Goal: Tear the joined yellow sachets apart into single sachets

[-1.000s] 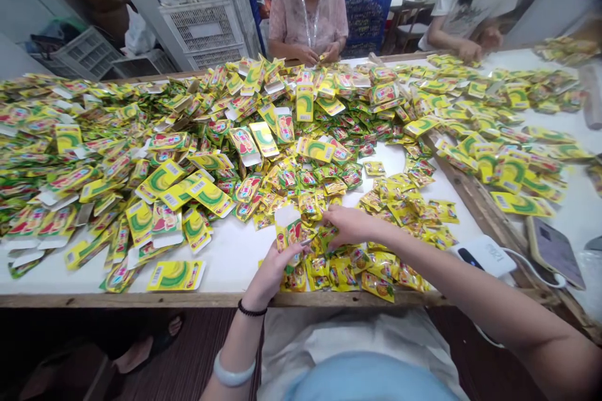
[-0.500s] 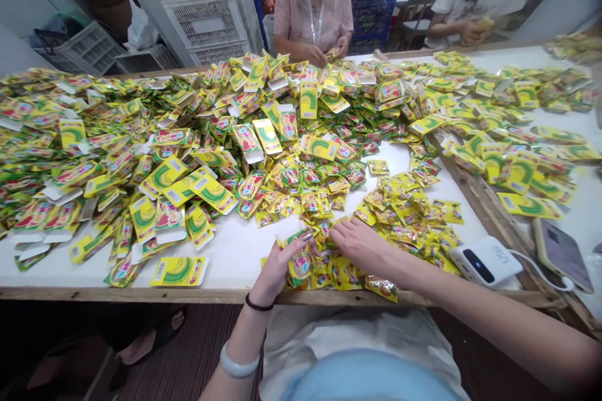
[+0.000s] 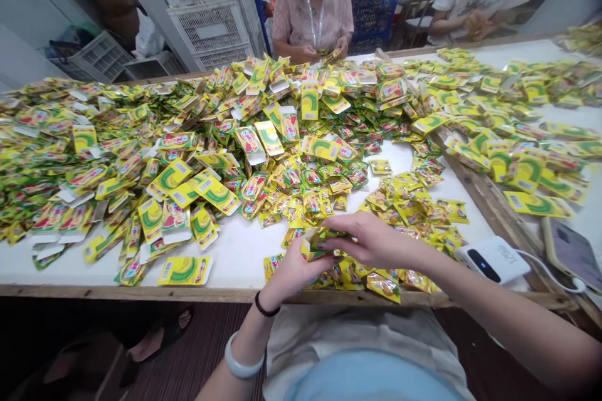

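My left hand is closed around a small yellow and green carton, its open end tilted up towards my right hand. With bent fingers my right hand grips small yellow-green sachets right at that opening. My fingers partly hide the carton and the sachets, so I cannot tell how many there are. Loose yellow sachets lie under and beyond my right hand. One flat carton rests near the table edge, left of my left hand.
A large heap of cartons and sachets spreads across the white table. A wooden divider runs along the right, near a white power bank cabled to a phone. Two people work across the table; white crates stand behind.
My right hand has risen from the loose sachets and moved to the carton's mouth with sachets in its fingers. My left hand has turned the carton's open end towards it.
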The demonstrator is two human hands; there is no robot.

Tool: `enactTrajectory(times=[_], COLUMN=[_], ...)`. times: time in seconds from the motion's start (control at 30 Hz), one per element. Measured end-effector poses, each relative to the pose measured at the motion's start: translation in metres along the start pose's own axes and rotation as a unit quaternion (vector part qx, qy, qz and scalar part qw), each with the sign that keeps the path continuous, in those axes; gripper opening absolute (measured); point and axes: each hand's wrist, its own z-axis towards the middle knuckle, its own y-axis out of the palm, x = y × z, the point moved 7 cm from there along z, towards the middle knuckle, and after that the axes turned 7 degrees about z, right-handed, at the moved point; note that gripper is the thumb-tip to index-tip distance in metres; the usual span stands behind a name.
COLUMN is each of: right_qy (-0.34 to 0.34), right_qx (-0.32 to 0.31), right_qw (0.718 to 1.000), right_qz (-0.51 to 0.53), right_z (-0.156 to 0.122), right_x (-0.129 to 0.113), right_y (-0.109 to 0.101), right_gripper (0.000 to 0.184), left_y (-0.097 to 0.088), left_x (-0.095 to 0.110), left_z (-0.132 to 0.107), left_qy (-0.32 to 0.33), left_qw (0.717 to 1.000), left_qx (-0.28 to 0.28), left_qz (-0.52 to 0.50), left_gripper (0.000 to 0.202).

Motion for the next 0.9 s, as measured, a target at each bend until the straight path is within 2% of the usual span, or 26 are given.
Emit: enactTrajectory(times=[0.07, 0.17, 0.27, 0.37, 0.43, 0.5, 0.6, 0.67, 0.77, 0.83, 0.9], right_qy=[0.015, 0.029, 0.030, 0.010, -0.007, -0.012, -0.001, 0.026, 0.061, 0.058, 0.046], right_qx=[-0.047, -0.054, -0.014, 0.060, 0.078, 0.042, -0.049, -0.065, -0.022, 0.002, 0.013], right_qw=[0.998, 0.997, 0.999, 0.998, 0.997, 0.998, 0.996, 0.993, 0.992, 0.994, 0.997], right_qz=[-0.045, -0.049, 0.004, 0.003, 0.010, 0.036, 0.077, 0.100, 0.107, 0.089, 0.062], right_z=[-0.003, -0.008, -0.017, -0.026, -0.031, -0.035, -0.040, -0.044, -0.047, -0.051, -0.061], right_x=[-0.001, -0.006, -0.006, 0.001, 0.006, 0.010, 0.011, 0.010, 0.009, 0.009, 0.014], right_y=[-0.001, -0.007, -0.015, -0.023, -0.022, -0.013, 0.001, 0.004, 0.002, 0.000, -0.008], right_gripper=[0.009, 0.014, 0.019, 0.014, 0.015, 0.018, 0.025, 0.025, 0.024, 0.022, 0.024], left_y=[-0.001, 0.000, 0.004, 0.012, 0.016, 0.018, 0.019, 0.021, 0.030, 0.039, 0.046], left_x=[0.000, 0.000, -0.001, -0.001, 0.002, 0.006, 0.008, 0.010, 0.014, 0.017, 0.026], left_z=[0.003, 0.007, 0.007, 0.002, -0.001, -0.002, -0.001, 0.001, 0.003, 0.004, 0.006], left_qy=[0.025, 0.052, 0.038, 0.007, 0.000, 0.009, 0.020, 0.024, 0.029, 0.032, 0.073], left_qw=[0.997, 0.993, 0.997, 0.995, 0.993, 0.993, 0.991, 0.992, 0.992, 0.987, 0.979], left_qx=[0.014, 0.017, -0.032, -0.095, -0.116, -0.116, -0.097, -0.092, -0.109, -0.137, -0.170], left_qz=[0.074, 0.103, 0.063, 0.017, 0.003, 0.026, 0.086, 0.085, 0.065, 0.072, 0.086], left_gripper=[0.033, 0.041, 0.046, 0.051, 0.055, 0.058, 0.067, 0.071, 0.080, 0.091, 0.097])
